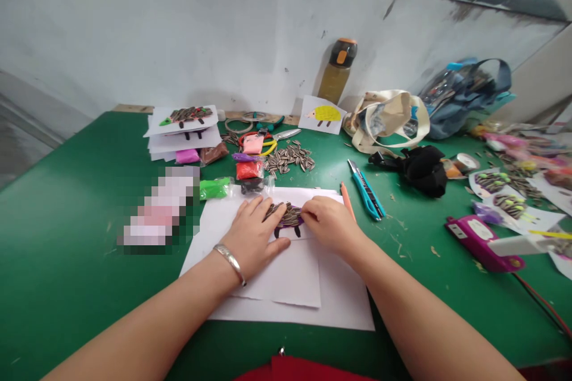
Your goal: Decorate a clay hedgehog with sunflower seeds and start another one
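On white paper (286,280) before me is a small figure with a purple edge and two black legs, its body covered with striped sunflower seeds (288,214). My left hand (254,232), a silver bracelet at its wrist, lies flat on the sheet with fingers apart, the fingertips at the seeds' left side. At the purple right edge, my right hand (328,220) has its fingers pinched together; whatever they hold is hidden. Beyond the paper lies a loose heap of sunflower seeds (290,158).
Packets of green clay (215,189) and red clay (249,169) lie behind the paper. A blue utility knife (366,190) and an orange pen (347,199) are to the right, with a magenta glue gun (485,244) farther out. Bottle (337,71) and cloth bag (386,122) stand behind.
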